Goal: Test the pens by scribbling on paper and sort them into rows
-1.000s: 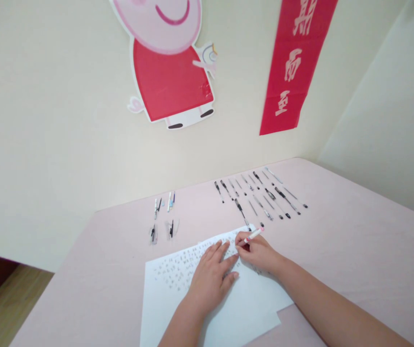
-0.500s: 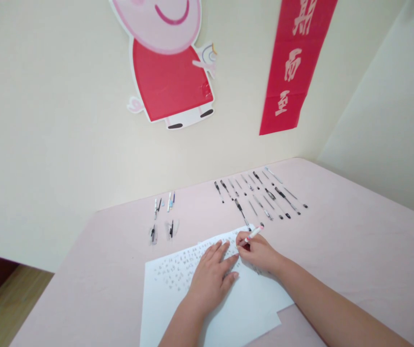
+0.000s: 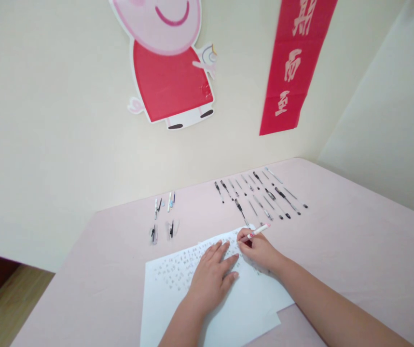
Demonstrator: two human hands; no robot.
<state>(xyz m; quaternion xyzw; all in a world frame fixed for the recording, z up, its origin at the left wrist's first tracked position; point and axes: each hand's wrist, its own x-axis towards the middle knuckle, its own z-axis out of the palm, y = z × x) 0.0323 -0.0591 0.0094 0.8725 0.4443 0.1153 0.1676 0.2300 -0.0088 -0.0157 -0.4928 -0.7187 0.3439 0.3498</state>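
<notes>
White paper [image 3: 163, 308] lies at the front of the table, with rows of small dark handwriting across its upper part. My left hand [image 3: 212, 277] rests flat on it, fingers spread, covering some of the writing. Just to the right, my right hand [image 3: 255, 248] is closed around a white pen [image 3: 260, 230] with pink parts. The pen leans to the right, and its lower end is near the paper by my left fingertips. Whether the tip touches the sheet is too small to tell. A second sheet seems to lie beneath, its corner showing at the lower right.
Several pens and refills [image 3: 265, 193] lie in two slanted rows at the back right of the pink table [image 3: 355, 250]. Further left are small groups of pen parts [image 3: 163, 217]. Behind stands a wall with a pig cutout [image 3: 172, 82] and a red banner [image 3: 294, 67].
My right hand has shifted slightly up and the pen has tilted lower to the right. My left hand and the paper have stayed in place.
</notes>
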